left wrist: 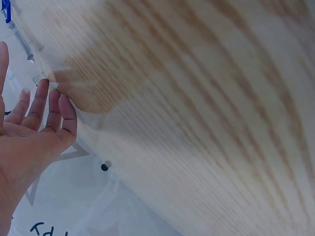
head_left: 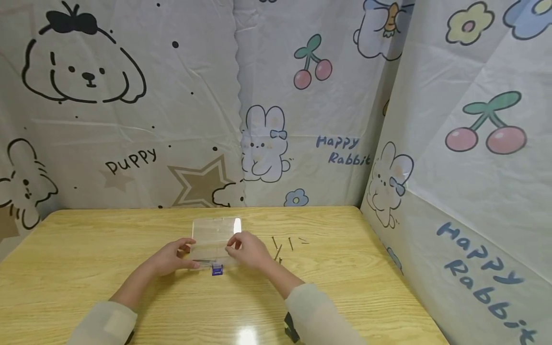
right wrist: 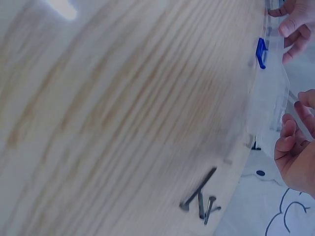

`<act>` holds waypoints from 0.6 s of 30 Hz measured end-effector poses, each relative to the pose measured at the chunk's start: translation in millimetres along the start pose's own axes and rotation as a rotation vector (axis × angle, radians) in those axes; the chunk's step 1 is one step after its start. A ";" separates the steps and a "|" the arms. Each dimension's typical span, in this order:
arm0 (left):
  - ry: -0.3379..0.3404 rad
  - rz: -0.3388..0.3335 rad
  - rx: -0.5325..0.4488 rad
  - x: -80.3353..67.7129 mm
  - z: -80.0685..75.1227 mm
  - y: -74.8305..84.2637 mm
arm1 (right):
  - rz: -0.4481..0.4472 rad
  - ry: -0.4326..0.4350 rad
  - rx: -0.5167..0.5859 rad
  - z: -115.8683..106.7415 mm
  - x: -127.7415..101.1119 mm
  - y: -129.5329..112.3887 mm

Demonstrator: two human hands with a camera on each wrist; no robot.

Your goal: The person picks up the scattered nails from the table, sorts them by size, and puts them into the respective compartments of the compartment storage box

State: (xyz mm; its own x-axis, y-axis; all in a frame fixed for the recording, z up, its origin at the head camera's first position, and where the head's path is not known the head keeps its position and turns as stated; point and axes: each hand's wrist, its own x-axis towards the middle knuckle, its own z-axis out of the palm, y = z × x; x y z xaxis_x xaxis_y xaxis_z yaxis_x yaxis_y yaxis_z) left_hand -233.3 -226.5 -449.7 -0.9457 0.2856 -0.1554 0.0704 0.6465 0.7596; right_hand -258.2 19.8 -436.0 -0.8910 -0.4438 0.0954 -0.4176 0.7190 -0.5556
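Note:
A clear plastic box [head_left: 213, 238] stands on the table with its lid raised and a blue latch [head_left: 217, 270] at the front. Thin metal pieces [head_left: 206, 262] lie in its front part. My left hand [head_left: 170, 258] holds the box's left side, thumb at the front corner and bent fingers by the lid edge. Over the box's right part is my right hand [head_left: 250, 250], thumb and forefinger brought close together. Whether anything small sits between those fingertips is hidden. Several dark nails [right wrist: 198, 189] lie loose to the right of the box.
The wooden table [head_left: 108, 235] ends at the back against a printed cloth [head_left: 194, 120]. Another cloth wall [head_left: 465, 191] runs along the right side. A black item [head_left: 291, 327] shows beside the right sleeve.

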 end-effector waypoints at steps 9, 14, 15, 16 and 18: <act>0.002 0.004 -0.001 -2.5 -0.2 0.2 | -0.010 0.043 0.011 -17.6 -5.1 18.9; 0.001 0.001 -0.009 -2.1 0.1 -0.8 | 0.025 0.056 0.020 -27.6 -9.1 31.7; 0.001 0.001 -0.011 -1.9 0.1 -1.1 | 0.033 0.059 0.014 -29.5 -9.8 34.4; 0.001 0.001 -0.011 -1.5 0.1 -1.3 | 0.038 0.062 0.011 -31.1 -10.7 37.4; 0.001 0.000 -0.012 -0.9 0.1 -1.6 | 0.047 0.069 0.010 -34.9 -12.9 42.7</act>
State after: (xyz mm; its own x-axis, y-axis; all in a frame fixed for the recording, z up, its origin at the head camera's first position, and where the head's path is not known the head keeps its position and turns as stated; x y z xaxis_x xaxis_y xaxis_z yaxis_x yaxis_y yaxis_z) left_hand -232.6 -227.7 -450.8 -0.9459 0.2851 -0.1547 0.0667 0.6377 0.7674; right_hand -270.8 75.0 -432.1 -0.9198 -0.3719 0.1253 -0.3738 0.7327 -0.5688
